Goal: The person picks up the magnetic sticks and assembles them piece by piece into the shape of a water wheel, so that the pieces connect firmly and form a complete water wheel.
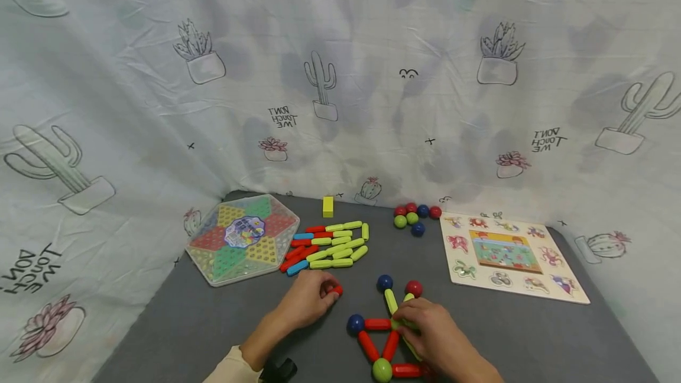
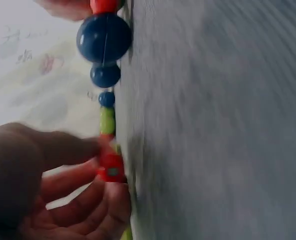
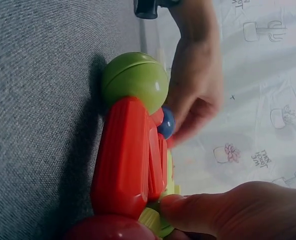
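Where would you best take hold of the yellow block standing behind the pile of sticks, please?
Pinch the yellow block across its two long sides, coming straight down from above. It stands upright and alone on the grey mat, with the sticks only in front.

Your left hand (image 1: 307, 299) and right hand (image 1: 432, 336) are bare, with no gloves or rings showing. A cream sleeve cuff (image 1: 234, 366) covers your left forearm, with a black wrist-mounted camera housing (image 1: 280, 369) just beside it.

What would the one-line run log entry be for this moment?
left hand: pinches red stick | right hand: grips green stick on ball-and-stick frame | surface: grey mat
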`<move>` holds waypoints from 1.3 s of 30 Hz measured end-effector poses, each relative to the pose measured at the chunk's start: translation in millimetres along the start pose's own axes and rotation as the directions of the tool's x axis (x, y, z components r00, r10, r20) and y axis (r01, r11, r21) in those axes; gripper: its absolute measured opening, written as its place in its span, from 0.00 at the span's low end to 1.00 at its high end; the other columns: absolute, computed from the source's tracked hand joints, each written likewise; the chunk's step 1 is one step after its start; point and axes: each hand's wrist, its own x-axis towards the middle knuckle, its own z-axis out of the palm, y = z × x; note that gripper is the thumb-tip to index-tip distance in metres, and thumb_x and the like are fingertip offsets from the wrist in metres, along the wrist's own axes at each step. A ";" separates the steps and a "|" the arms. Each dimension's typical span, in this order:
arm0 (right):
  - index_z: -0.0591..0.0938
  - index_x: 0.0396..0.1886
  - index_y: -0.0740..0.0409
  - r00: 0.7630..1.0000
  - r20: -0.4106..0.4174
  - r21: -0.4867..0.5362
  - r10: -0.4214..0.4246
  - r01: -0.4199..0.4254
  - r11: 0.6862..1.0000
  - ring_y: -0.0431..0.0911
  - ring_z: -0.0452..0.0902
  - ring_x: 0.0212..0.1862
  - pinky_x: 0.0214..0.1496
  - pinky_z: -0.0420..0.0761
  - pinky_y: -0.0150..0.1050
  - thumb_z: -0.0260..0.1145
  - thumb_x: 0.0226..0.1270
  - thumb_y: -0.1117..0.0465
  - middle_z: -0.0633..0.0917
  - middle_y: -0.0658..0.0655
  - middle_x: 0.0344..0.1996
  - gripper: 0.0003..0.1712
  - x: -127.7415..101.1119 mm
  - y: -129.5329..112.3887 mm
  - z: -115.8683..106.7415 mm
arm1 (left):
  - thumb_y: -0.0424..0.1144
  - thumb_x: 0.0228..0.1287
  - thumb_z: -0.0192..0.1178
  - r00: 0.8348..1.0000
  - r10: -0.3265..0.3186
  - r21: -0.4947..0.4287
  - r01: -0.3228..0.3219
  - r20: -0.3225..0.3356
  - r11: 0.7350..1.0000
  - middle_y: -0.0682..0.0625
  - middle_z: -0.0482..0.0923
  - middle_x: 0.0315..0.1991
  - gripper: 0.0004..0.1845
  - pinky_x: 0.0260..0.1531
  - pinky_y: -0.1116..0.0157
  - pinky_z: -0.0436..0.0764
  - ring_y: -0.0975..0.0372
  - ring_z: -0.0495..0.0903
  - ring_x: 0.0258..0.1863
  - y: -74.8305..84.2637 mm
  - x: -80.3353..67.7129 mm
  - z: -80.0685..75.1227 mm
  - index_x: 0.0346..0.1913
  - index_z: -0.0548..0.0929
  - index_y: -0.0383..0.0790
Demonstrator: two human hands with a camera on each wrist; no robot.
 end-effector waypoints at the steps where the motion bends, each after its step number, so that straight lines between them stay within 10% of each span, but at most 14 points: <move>1: 0.93 0.40 0.47 1.000 0.007 0.005 0.005 -0.005 1.000 0.36 0.82 0.41 0.43 0.88 0.37 0.84 0.63 0.65 0.89 0.41 0.39 0.11 0.4 -0.3 -0.3 | 0.34 0.72 0.73 1.000 -0.027 -0.033 0.027 -0.011 0.999 0.56 0.85 0.33 0.04 0.33 0.70 0.80 0.71 0.78 0.30 3.1 1.2 2.6 0.45 0.92 0.40; 10: 0.93 0.40 0.47 0.997 0.053 0.021 0.050 -0.051 0.998 0.35 0.82 0.40 0.41 0.86 0.36 0.83 0.63 0.65 0.89 0.42 0.38 0.10 4.7 -3.5 -3.6 | 0.39 0.76 0.70 0.983 -0.182 -0.357 0.174 0.014 0.918 0.52 0.88 0.41 0.09 0.39 0.67 0.85 0.64 0.86 0.38 29.0 7.2 32.4 0.52 0.89 0.40; 26: 0.93 0.43 0.54 0.980 0.181 0.084 0.083 -0.099 0.992 0.34 0.80 0.36 0.39 0.83 0.33 0.83 0.64 0.62 0.87 0.45 0.35 0.10 22.1 0.1 -15.3 | 0.39 0.70 0.74 0.982 -0.176 -0.322 0.190 0.072 0.927 0.53 0.89 0.35 0.11 0.34 0.69 0.86 0.65 0.86 0.32 31.7 7.4 40.4 0.50 0.91 0.36; 39: 0.91 0.54 0.60 0.978 0.037 0.019 0.205 -0.206 0.978 0.48 0.88 0.44 0.48 0.89 0.47 0.80 0.68 0.62 0.92 0.56 0.46 0.17 70.1 7.6 7.5 | 0.38 0.67 0.75 0.982 -0.188 -0.192 0.183 -0.007 0.964 0.57 0.85 0.29 0.12 0.29 0.70 0.83 0.71 0.82 0.26 38.0 1.8 41.5 0.48 0.90 0.33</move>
